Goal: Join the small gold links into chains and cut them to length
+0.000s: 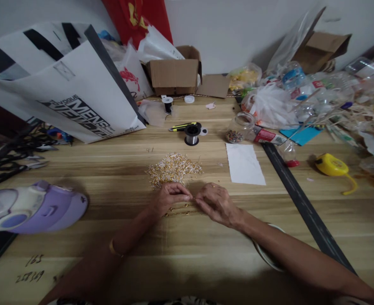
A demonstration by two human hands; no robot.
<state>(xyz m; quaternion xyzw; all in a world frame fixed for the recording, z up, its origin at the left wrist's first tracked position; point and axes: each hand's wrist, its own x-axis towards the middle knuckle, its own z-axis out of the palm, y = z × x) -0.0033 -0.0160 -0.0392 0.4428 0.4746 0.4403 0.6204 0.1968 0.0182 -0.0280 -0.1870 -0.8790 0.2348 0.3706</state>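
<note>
My left hand is closed in a pinch just below a heap of small gold and clear beaded pieces. Facing it, with fingertips almost meeting, my right hand is pinched too. Something tiny lies between the fingertips, too small to make out. Thin gold chains rest on the wooden table just beneath the hands. Beyond the heap stands a spool of silver wire, beside a yellow and black cutter.
A purple and white iron-like appliance and black scissors lie left. Paper, a bead jar and a yellow tape measure are right. Behind stand a large bag and a cardboard box.
</note>
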